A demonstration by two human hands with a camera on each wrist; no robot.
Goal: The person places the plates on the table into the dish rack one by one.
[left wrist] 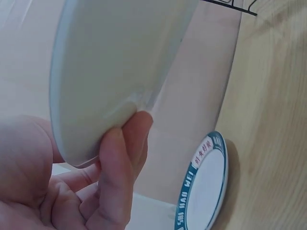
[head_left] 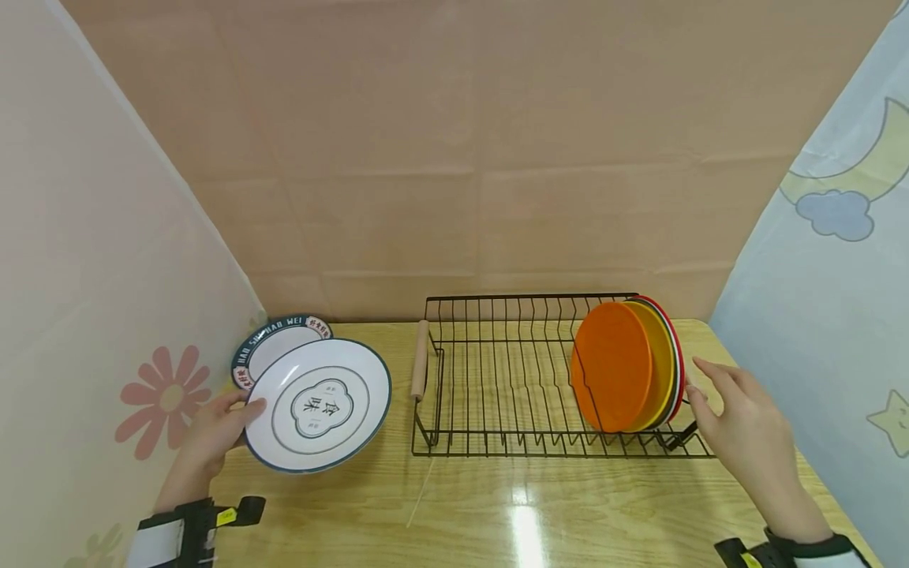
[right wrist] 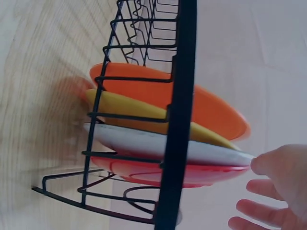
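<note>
Dish rack (head_left: pixel 497 371) lies between my hands; four plates stand in it at my right: orange (head_left: pixel 611 367), yellow (head_left: pixel 660 355), white (right wrist: pixel 144 143), red (right wrist: pixel 158 175). Step in hand, I judge: racking plates. My left hand (head_left: pixel 213 430) pinches the white printed plate (head_left: pixel 319 404), tilted, clear of the table; the next move needs it upright over a free slot. Second printed plate (head_left: pixel 273 347) lies beyond it. My right hand (head_left: pixel 746 426), fingers spread, touches the white rim.

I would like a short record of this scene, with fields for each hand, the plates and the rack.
left hand: grips the rim of a white round plate with a dark green edge, raised and tilted
right hand: open, beside the rack's right end
black wire dish rack: holds four upright plates, orange, yellow, white, red
second plate with lettered rim: on the wooden table, behind the held plate
</note>
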